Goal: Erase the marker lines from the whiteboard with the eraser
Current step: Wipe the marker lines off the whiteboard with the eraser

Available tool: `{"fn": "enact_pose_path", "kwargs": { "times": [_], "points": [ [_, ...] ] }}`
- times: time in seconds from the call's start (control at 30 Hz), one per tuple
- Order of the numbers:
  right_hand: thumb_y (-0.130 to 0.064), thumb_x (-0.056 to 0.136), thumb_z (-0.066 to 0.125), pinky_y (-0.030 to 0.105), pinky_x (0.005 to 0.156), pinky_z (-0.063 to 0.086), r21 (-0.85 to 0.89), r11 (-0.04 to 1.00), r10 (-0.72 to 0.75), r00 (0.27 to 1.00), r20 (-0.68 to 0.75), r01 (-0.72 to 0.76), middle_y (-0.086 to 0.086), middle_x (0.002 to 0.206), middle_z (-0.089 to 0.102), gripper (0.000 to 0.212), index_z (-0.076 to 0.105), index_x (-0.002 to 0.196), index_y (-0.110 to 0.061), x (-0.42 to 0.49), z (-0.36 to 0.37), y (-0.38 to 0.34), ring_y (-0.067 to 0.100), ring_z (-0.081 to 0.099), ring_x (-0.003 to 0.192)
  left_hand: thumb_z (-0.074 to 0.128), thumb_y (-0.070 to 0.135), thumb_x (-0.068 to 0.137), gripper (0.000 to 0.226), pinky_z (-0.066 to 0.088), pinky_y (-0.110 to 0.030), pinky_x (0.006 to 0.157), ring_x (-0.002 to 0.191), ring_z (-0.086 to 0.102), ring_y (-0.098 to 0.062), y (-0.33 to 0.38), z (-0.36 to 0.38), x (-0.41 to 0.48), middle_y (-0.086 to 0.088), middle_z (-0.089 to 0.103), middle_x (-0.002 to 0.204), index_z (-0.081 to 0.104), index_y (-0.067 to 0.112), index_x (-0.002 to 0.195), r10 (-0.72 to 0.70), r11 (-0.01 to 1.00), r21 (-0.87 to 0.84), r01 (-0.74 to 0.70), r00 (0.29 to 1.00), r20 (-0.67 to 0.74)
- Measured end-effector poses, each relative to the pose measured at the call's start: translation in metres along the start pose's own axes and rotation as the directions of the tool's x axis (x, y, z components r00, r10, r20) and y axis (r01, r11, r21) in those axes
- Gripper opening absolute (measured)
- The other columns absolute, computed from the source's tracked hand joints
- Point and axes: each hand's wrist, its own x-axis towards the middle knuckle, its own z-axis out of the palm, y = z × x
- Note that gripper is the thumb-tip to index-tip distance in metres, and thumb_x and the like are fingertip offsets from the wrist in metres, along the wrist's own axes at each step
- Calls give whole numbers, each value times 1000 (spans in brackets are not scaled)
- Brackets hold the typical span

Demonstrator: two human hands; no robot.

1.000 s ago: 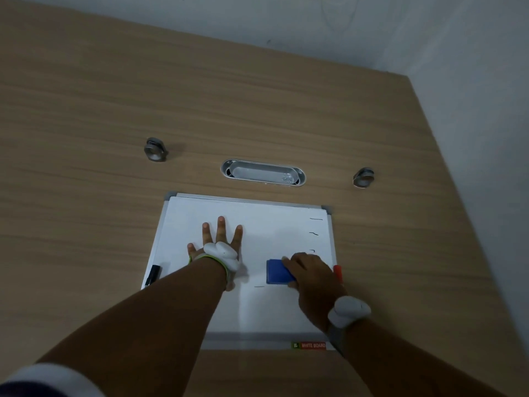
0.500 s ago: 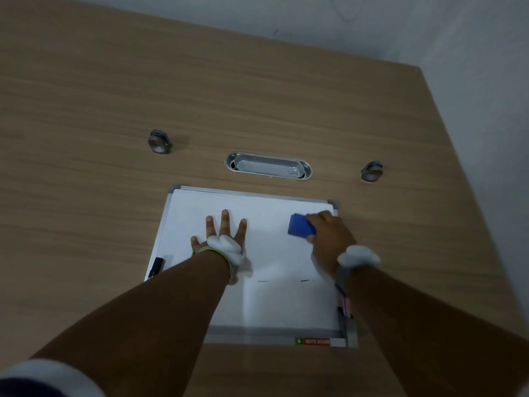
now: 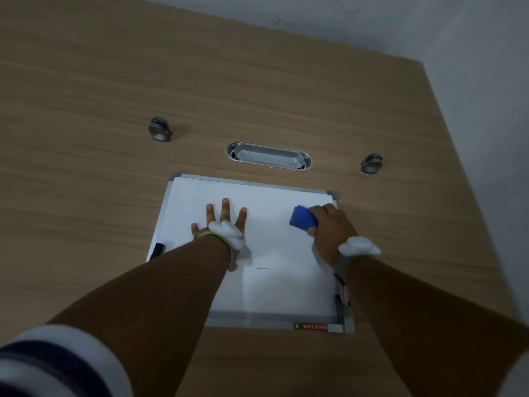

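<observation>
A white whiteboard point(image 3: 266, 293) with a grey frame lies flat on the wooden table. My left hand point(image 3: 223, 222) rests flat on its left half, fingers spread. My right hand point(image 3: 329, 224) grips a blue eraser point(image 3: 303, 219) pressed on the board near its far right corner. One short dark marker line point(image 3: 262, 268) shows near the board's middle. Both wrists wear white devices on straps.
A black marker point(image 3: 158, 250) lies at the board's left edge; another marker point(image 3: 342, 293) lies along the right edge, partly under my right arm. Beyond the board sit an oval metal grommet point(image 3: 268, 156) and two small round metal fittings point(image 3: 159, 129) point(image 3: 371, 164). Walls bound the table's far and right sides.
My right hand carried the eraser from the board's middle right up to the far right corner. The short marks along the right side are gone. My left hand stayed put.
</observation>
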Motion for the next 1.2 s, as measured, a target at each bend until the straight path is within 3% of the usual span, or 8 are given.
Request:
{"fn": "enact_pose_path", "kwargs": {
  "times": [0.1, 0.2, 0.3, 0.43, 0.67, 0.83, 0.9, 1.2],
  "points": [
    [-16, 88, 60, 43, 85, 47, 16, 1000, 24, 1000, 2, -24, 12, 118, 53, 38, 47, 124, -13, -5, 5, -7, 32, 53, 101, 64, 64, 69, 122, 16, -69, 106, 141, -15, -48, -2, 2, 2, -16, -34, 152, -28, 32, 141, -9, 1000, 17, 9, 1000, 13],
    [-14, 86, 64, 38, 87, 50, 72, 996, -56, 996, -69, 61, 9, 117, 58, 43, 48, 126, -13, -63, 25, -17, 25, 56, 98, 63, 64, 69, 120, 18, -69, 106, 141, -14, -47, -4, 5, 5, -16, -33, 153, -27, 33, 142, 4, 1000, 19, -3, 1000, -11],
    [-13, 84, 67, 38, 92, 50, 79, 988, -130, 991, -32, 132, 6, 119, 59, 50, 48, 130, -14, -108, 43, -29, 23, 56, 104, 57, 70, 69, 117, 18, -69, 105, 141, -8, -49, -4, 7, 3, -17, -27, 155, -24, 31, 144, 11, 997, 82, -8, 999, -33],
    [-14, 86, 64, 41, 88, 49, 90, 981, -169, 985, -33, 171, 8, 118, 58, 44, 49, 127, -14, -80, 37, -38, 26, 55, 101, 58, 67, 70, 114, 18, -68, 106, 141, -7, -49, -5, 8, 4, -19, -24, 155, -20, 30, 146, 18, 994, 107, -13, 999, -44],
    [-19, 87, 62, 43, 87, 50, 54, 995, -89, 996, 1, 89, 8, 113, 57, 33, 51, 118, -16, -31, 29, -70, 26, 55, 96, 58, 66, 72, 116, 23, -66, 105, 141, -5, -50, -6, 10, 4, -20, -25, 155, -22, 28, 145, 26, 989, 145, -16, 997, -71],
    [-14, 87, 62, 43, 89, 47, 48, 948, -315, 949, -3, 315, 9, 118, 58, 44, 49, 129, -15, -105, 49, -73, 27, 55, 100, 61, 65, 71, 117, 24, -67, 104, 141, -6, -49, -6, 10, 4, -18, -26, 155, -23, 30, 144, 41, 994, 101, -33, 996, -74],
    [-14, 87, 63, 43, 90, 47, 39, 941, -336, 941, 42, 335, 8, 119, 58, 47, 48, 131, -15, -112, 49, -69, 27, 55, 100, 62, 64, 70, 118, 24, -68, 103, 141, -9, -48, -7, 10, 3, -16, -28, 155, -24, 31, 143, 42, 997, 63, -38, 997, -69],
    [-19, 83, 64, 45, 82, 48, 44, 992, -123, 989, 77, 120, 13, 113, 54, 34, 53, 115, -15, -13, 19, -71, 36, 52, 100, 67, 59, 70, 122, 19, -66, 110, 141, -14, -48, -10, 9, 4, -16, -31, 154, -27, 30, 142, 48, 999, 18, -47, 997, -55]
  ]
}}
